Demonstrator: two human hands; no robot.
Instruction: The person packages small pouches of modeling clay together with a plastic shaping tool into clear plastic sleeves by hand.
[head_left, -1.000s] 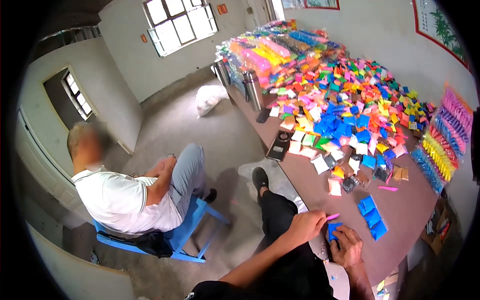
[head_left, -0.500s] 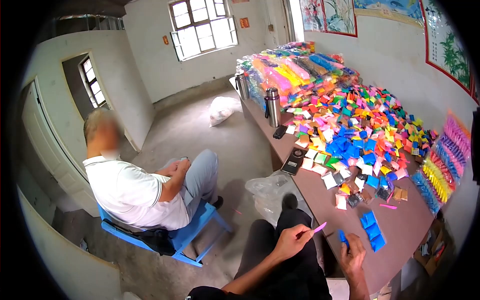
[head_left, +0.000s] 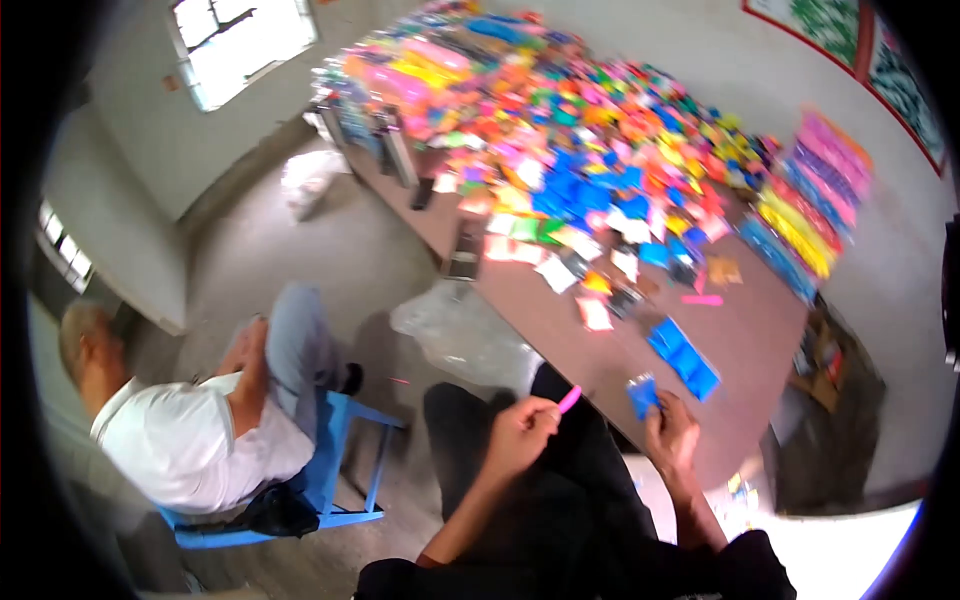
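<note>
Jutting from the left hand [head_left: 522, 435], a slim pink plastic knife [head_left: 570, 399] is pinched between thumb and fingers, its tip angled up and away. A small blue packet [head_left: 642, 396] is gripped by the right hand [head_left: 673, 432] at its lower right corner, near the edge of the worktop [head_left: 745, 425]; whether it touches the surface cannot be told. Both hands are held apart, and no contact is seen between knife and packet. The step in hand is judged to be handling of a single packet. For any next move with the knife, the packet would need to be kept steady and the fingers clear of the tip. Just beyond the right hand, a strip of blue packets [head_left: 684, 358] is laid flat, with a second pink knife [head_left: 702, 300] farther off. A heap of multicoloured packets [head_left: 600, 140] is spread beyond both hands. Well to the left, a blue chair [head_left: 330, 460] is occupied by a person [head_left: 200, 450].
</note>
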